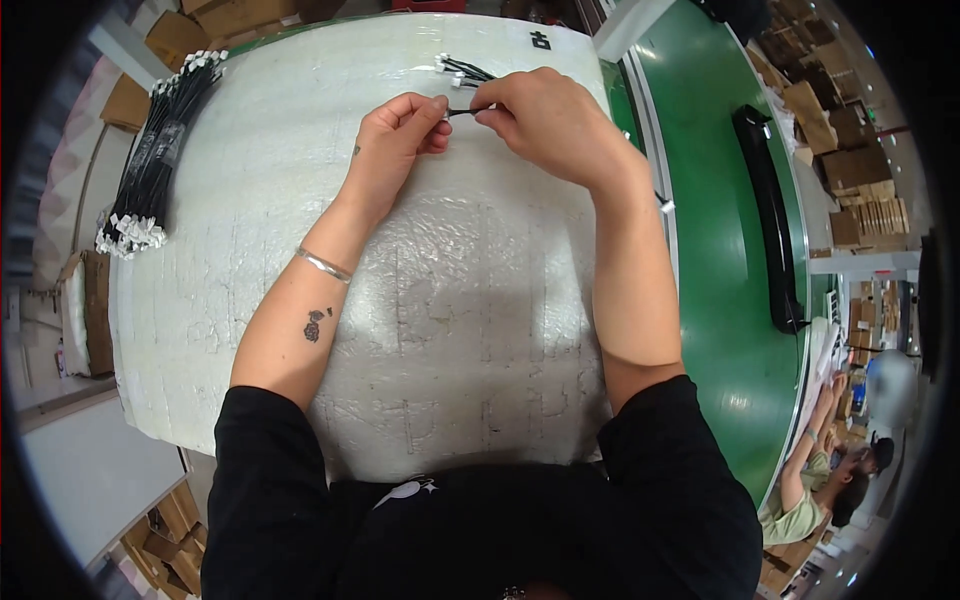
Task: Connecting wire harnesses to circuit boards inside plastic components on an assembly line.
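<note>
Near the far side of the pale, film-covered table [430, 320], both my hands hold one thin black cable [463, 112]. My left hand [400, 135] pinches its light-coloured end between thumb and fingers. Just to the right, my right hand [550, 120] grips the dark cable, its fingers closed. A short stretch of the cable shows between the two hands; the rest is hidden. Right behind my right hand lie several black cables with white connectors [457, 78]. At the far left rests a large bundle of black cables [165, 150] with white connectors at both ends.
A green conveyor belt [710, 230] runs along the right, carrying a long black curved part [770, 220]. Cardboard boxes [840, 125] stand beyond it. Another person [820, 490] is at the lower right. A grey post [632, 28] rises at the table's far right corner.
</note>
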Available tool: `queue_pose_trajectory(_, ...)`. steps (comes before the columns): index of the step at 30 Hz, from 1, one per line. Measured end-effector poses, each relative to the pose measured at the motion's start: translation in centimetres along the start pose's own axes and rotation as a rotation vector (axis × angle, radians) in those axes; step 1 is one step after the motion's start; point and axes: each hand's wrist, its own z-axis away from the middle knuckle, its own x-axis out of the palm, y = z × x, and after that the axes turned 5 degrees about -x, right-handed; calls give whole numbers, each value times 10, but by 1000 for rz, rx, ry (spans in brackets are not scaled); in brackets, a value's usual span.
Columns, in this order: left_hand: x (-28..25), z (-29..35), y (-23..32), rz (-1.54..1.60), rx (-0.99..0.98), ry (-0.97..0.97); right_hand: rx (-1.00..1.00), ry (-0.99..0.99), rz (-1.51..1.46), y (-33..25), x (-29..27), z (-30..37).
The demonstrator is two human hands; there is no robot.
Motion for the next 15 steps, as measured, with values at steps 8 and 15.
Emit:
queue_pose_trajectory(8, 21, 16, -5, -611, 267, 38, 131, 332, 103, 17, -40, 19)
queue_pose_trajectory(15, 10, 18, 0, -1184, 576, -7, 223, 12, 52, 29, -33, 20)
